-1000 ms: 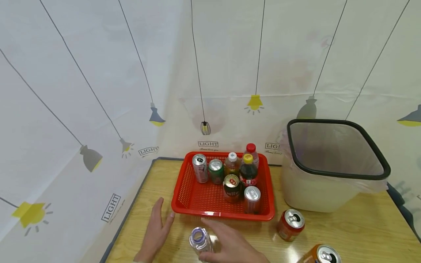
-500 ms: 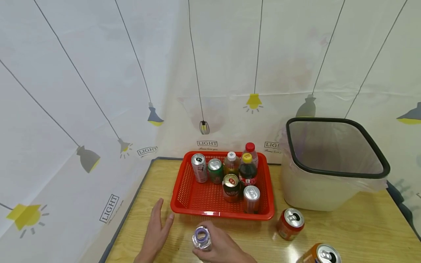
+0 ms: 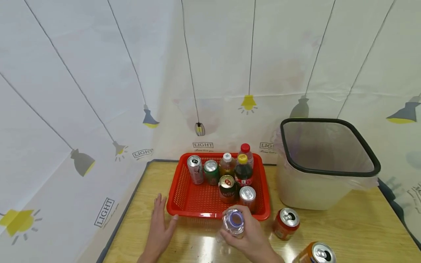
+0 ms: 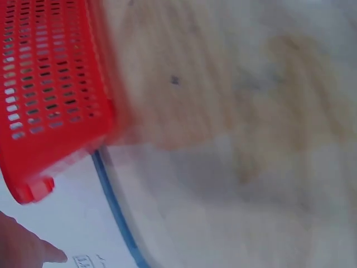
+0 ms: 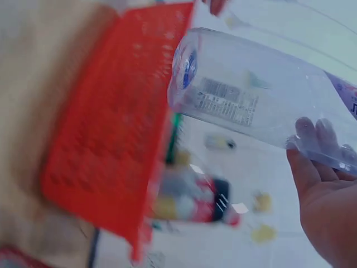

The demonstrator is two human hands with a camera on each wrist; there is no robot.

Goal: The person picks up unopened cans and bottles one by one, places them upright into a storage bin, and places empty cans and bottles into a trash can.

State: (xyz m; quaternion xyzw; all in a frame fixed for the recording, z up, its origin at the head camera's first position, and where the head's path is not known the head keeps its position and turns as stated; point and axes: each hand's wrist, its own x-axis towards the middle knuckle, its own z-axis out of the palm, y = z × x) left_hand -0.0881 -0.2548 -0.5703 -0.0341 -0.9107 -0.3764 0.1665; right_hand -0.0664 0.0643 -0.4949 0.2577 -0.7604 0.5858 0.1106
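Note:
My right hand grips a clear plastic bottle with a purple ring at its uncapped mouth, held up in front of the basket's near right side. In the right wrist view the fingers wrap the bottle, and a printed label shows on its wall. My left hand is beside the near left corner of the red basket, fingers extended, holding nothing. Inside the basket stand several cans and bottles, among them a dark bottle with a yellow cap and a silver-topped can.
Right of the basket a tall bin with a black rim and a plastic liner stands on the wooden table. A red can and an orange can, both opened, stand in front of it. A printed sheet hangs behind.
The right hand closed round the clear bottle, lifted it and carried it rightward. The left hand stayed near the basket's corner with its fingers extended. The head view shifted slightly.

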